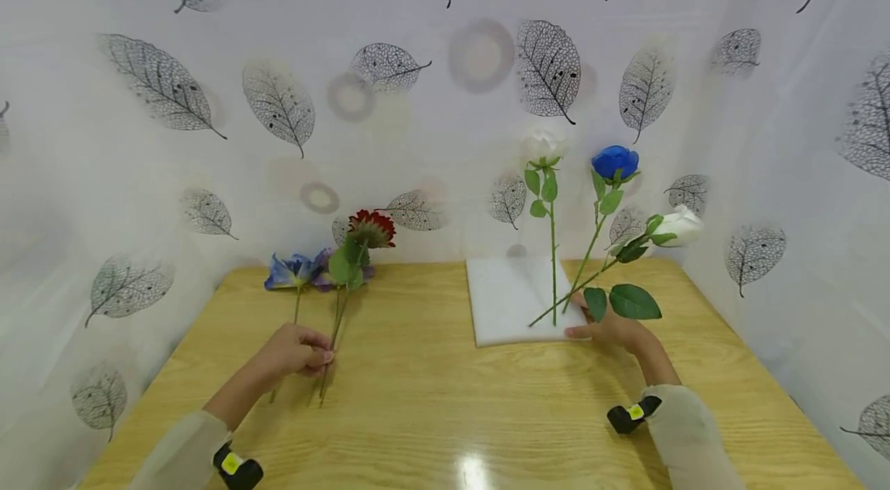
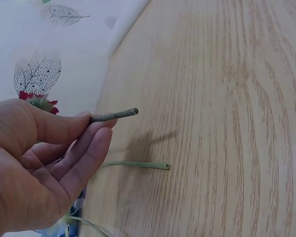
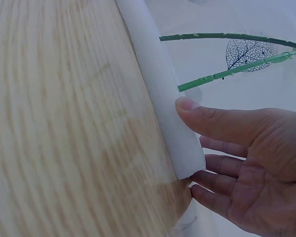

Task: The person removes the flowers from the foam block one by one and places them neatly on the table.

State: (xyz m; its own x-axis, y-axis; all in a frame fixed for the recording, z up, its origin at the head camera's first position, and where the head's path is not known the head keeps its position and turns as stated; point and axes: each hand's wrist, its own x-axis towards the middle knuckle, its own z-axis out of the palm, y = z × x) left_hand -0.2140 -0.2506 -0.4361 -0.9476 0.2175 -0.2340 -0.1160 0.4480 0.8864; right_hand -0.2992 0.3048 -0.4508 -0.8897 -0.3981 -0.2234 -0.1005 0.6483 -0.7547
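My left hand (image 1: 297, 351) pinches the stem of a red flower (image 1: 371, 230) between thumb and fingers, its bloom up and away from me. In the left wrist view the cut end of that stem (image 2: 123, 114) sticks out past the fingertips, above the table. Over at the right, my right hand (image 1: 615, 329) grips the near right corner of a white foam board (image 1: 501, 312), thumb on its top and fingers along its side. Standing in the board are an upright white rose (image 1: 545, 148), a blue rose (image 1: 615, 163) and a second white rose (image 1: 676, 227) leaning far right.
A blue flower (image 1: 295, 271) and a purple flower (image 1: 325, 281) lie on the wooden table (image 1: 410, 397) by my left hand, partly behind the red one. A curtain (image 1: 445, 127) with printed leaves hangs along the table's back and sides.
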